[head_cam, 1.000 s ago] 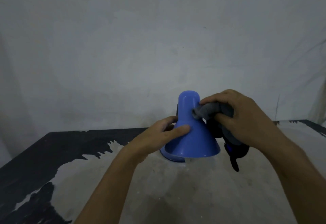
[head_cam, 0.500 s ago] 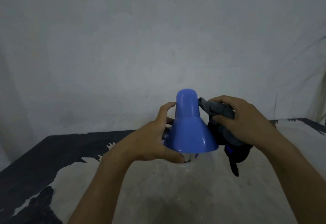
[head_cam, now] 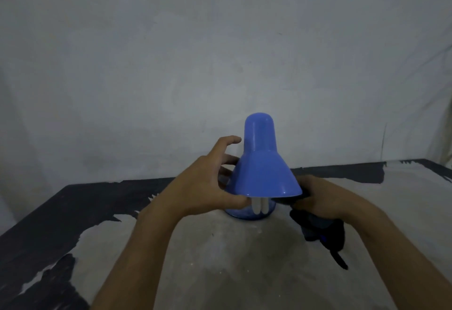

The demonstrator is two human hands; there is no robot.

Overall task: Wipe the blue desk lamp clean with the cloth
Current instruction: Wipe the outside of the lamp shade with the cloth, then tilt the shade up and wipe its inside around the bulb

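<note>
**Lamp shade held at the rim, cloth kept low at its right**

Two bare forearms are seen reaching in from the near edge of the counter (head_cam: 220, 273), whose worn pale middle is bordered by dark patches along the left side and far edge. The dark cloth (head_cam: 322, 231) is gripped in the right hand (head_cam: 325, 202), fingers curled round it, just below the right rim of the shade; a loose end is left hanging toward the counter. The left hand (head_cam: 203, 185) is set against the shade's left side, thumb pressed under the rim, fingers spread and partly hidden behind it. The blue desk lamp (head_cam: 263, 170) is placed toward the far middle of the counter, its white bulb (head_cam: 260, 205) and base visible beneath the shade. A pale wall (head_cam: 220, 53) is seen behind
</note>
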